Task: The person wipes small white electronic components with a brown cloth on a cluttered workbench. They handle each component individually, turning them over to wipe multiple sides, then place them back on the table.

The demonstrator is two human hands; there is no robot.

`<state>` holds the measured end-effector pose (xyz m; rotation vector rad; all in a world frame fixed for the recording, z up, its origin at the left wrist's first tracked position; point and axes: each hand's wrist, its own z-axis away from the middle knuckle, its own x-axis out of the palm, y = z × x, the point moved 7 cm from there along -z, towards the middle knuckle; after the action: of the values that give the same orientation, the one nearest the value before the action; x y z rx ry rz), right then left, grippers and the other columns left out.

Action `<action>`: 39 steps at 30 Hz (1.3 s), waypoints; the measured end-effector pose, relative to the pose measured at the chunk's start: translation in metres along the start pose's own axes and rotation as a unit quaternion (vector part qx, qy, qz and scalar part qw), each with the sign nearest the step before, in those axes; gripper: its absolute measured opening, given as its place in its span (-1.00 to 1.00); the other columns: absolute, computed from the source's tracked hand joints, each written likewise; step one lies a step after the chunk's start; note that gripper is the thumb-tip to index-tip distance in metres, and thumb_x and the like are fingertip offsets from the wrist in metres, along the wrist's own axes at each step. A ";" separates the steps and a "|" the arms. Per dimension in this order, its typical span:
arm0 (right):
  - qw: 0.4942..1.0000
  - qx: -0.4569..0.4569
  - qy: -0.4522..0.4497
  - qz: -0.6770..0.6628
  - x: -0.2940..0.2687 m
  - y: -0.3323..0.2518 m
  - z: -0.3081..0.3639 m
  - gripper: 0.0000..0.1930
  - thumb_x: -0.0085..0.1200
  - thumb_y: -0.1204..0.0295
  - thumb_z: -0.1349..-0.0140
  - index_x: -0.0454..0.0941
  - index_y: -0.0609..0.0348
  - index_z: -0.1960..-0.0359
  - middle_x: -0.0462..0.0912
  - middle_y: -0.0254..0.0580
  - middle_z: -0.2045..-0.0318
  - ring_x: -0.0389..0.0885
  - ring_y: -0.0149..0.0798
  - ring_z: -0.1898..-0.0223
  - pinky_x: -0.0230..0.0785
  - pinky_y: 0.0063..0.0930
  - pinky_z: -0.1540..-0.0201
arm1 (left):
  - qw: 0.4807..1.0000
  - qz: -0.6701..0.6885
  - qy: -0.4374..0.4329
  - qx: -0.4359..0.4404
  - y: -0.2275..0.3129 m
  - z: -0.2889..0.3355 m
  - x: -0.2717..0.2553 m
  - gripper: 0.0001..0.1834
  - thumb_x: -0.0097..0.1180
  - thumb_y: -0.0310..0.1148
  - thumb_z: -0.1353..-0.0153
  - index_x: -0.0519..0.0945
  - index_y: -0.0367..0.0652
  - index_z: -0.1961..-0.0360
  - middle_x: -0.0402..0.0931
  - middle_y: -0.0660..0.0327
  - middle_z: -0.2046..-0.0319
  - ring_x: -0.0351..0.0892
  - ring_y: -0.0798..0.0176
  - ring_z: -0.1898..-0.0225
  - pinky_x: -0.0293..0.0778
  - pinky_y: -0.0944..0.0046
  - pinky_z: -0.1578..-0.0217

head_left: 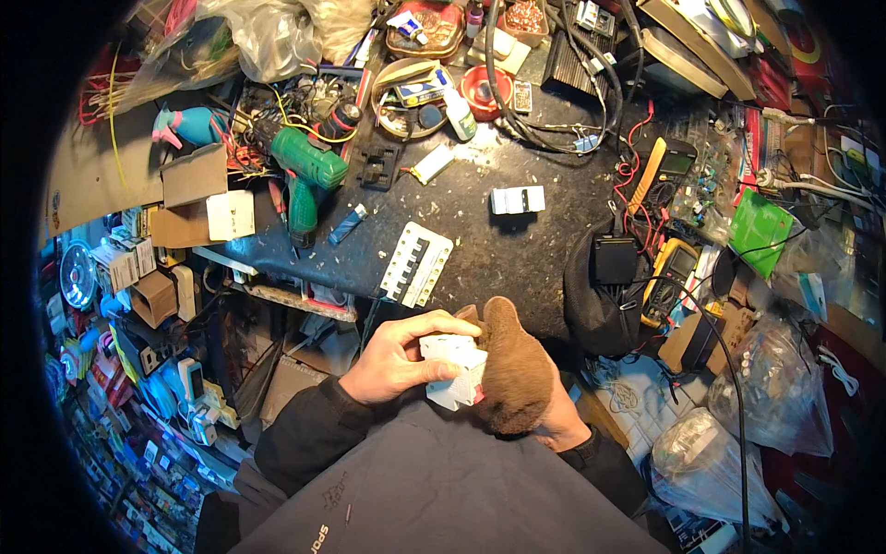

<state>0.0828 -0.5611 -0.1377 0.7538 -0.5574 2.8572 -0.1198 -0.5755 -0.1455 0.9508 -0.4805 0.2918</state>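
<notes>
Close to my body, below the bench edge, my left hand (403, 358) grips a small white circuit breaker (452, 371) between thumb and fingers. A brown, fuzzy cloth (515, 374) lies against its right side, held by my right hand (559, 411); the cloth hides most of those fingers. Ahead on the dark bench is a white multi-pole breaker block (417, 265) with a row of black switches. Farther right and back stands another small white breaker (518, 200) with a dark part on it.
A green cordless drill (309, 166) and a blue tube-shaped item (348, 224) lie at left. To the right are a black bag (592, 286), a yellow multimeter (671, 282) and a hanging black cable (736, 397). Tins, bottles and thick cables (554, 115) crowd the back.
</notes>
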 end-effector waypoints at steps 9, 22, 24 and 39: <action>0.993 0.037 -0.099 -0.053 0.007 0.003 0.011 -0.22 0.36 0.53 -0.54 0.22 0.20 -0.69 0.50 -0.12 -0.52 0.56 -0.26 -0.48 0.50 -0.18 -0.55 | 0.998 0.055 0.014 0.004 -0.008 0.002 -0.009 -0.14 0.69 0.07 -0.26 0.67 -0.39 -0.34 0.73 0.06 -0.18 0.75 0.18 -0.20 0.63 0.14 -0.29; 0.979 -0.163 -0.082 -0.087 -0.041 -0.019 0.015 0.07 0.52 -0.14 -0.36 0.21 -0.14 -0.78 0.32 -0.27 -0.72 0.34 0.04 -0.68 0.18 0.24 -0.75 | 0.957 0.285 -0.015 -0.048 -0.033 0.002 -0.015 -0.08 0.63 0.09 -0.32 0.56 -0.30 -0.49 0.72 0.18 -0.13 0.74 0.26 -0.21 0.69 0.17 -0.27; 0.982 -0.155 -0.064 -0.086 -0.037 -0.020 0.012 0.06 0.55 -0.11 -0.35 0.23 -0.13 -0.76 0.36 -0.23 -0.70 0.37 0.02 -0.67 0.22 0.22 -0.73 | 0.950 0.304 -0.027 -0.065 -0.031 0.000 -0.010 -0.06 0.64 0.08 -0.32 0.51 -0.29 -0.50 0.71 0.16 -0.13 0.76 0.24 -0.20 0.71 0.17 -0.25; 0.992 -0.069 -0.006 0.104 0.010 -0.015 -0.018 -0.44 0.37 0.51 -0.50 0.52 0.27 -0.49 0.72 -0.19 -0.34 0.75 -0.32 -0.25 0.60 -0.30 -0.39 | 0.935 0.345 -0.020 -0.083 -0.021 -0.002 0.023 -0.46 0.13 -0.07 -0.75 0.46 -0.24 -0.49 0.66 0.13 -0.11 0.78 0.22 -0.01 0.78 0.15 0.19</action>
<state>0.0690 -0.5400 -0.1427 0.7304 -0.8750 2.9623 -0.0901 -0.5845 -0.1496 0.5957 -0.8585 0.8548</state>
